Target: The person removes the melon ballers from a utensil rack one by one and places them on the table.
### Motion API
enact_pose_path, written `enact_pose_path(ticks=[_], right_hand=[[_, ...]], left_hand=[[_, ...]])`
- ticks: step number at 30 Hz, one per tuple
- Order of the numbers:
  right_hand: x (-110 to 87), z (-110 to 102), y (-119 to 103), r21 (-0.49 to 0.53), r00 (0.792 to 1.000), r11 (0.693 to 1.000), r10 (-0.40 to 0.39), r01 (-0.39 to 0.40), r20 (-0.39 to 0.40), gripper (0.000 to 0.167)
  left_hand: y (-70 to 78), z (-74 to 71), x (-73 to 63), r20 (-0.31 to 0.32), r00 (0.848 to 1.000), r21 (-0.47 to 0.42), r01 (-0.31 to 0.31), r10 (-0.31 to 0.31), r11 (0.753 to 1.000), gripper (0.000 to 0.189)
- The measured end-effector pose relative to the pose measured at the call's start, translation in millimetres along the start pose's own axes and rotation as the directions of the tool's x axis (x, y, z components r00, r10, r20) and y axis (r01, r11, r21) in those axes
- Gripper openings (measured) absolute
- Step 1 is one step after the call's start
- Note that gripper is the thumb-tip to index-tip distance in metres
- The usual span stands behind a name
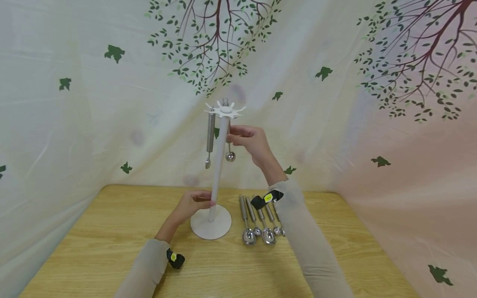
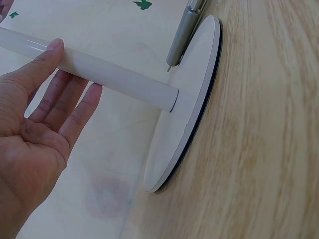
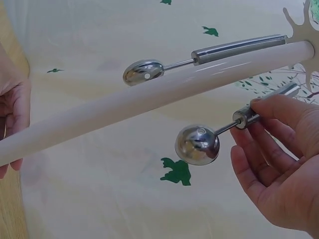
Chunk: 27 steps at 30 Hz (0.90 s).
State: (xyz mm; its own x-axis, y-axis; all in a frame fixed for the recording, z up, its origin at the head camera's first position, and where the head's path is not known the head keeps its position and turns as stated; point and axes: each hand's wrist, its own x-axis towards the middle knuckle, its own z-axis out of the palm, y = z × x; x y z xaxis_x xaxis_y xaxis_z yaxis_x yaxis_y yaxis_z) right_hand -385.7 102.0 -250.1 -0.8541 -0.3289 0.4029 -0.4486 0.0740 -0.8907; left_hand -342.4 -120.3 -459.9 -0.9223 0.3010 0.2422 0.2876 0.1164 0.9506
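Note:
A white rack stand (image 1: pixel 220 165) with a round base and a ring of prongs on top stands on the table. My left hand (image 1: pixel 193 205) grips its post low down, thumb and fingertips on either side of the post in the left wrist view (image 2: pixel 45 114). My right hand (image 1: pixel 249 140) pinches the steel handle of a round melon baller (image 3: pixel 198 144), bowl downward, beside the post. The handle's top end shows behind the prongs; whether it hangs there I cannot tell. A second steel scoop (image 1: pixel 210 132) with a small bowl hangs from a prong on the left.
Several steel scoops (image 1: pixel 268 236) lie side by side on the wooden table (image 1: pixel 108 231), right of the base, partly hidden by the right sleeve. A pale cloth (image 1: pixel 167 145) with printed leaves hangs behind and beside the table.

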Motion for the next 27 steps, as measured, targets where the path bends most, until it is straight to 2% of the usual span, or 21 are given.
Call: enact_pose_path(ticks=[10,18,27], right_hand=[[-8.8,-15.3,10.4,-0.033,0.995,0.996,0.086,-0.087,-0.044,0.036],[-20.2,-35.4,32.0,-0.028,0.985,0.989,0.145,-0.148,-0.092,0.036],[-41.9,-58.7,55.5,-0.064,0.968,0.974,0.206,-0.216,-0.143,0.037]], left_hand=[[0.7,0.2,-0.5,0.0,1.0,-0.005,-0.024,0.024,1.0,0.034],[-0.3,-0.4,-0.3,-0.002,1.0,-0.003,-0.025,0.025,1.0,0.033],[-0.1,0.4,-1.3,-0.008,1.0,0.023,-0.018,0.018,1.0,0.034]])
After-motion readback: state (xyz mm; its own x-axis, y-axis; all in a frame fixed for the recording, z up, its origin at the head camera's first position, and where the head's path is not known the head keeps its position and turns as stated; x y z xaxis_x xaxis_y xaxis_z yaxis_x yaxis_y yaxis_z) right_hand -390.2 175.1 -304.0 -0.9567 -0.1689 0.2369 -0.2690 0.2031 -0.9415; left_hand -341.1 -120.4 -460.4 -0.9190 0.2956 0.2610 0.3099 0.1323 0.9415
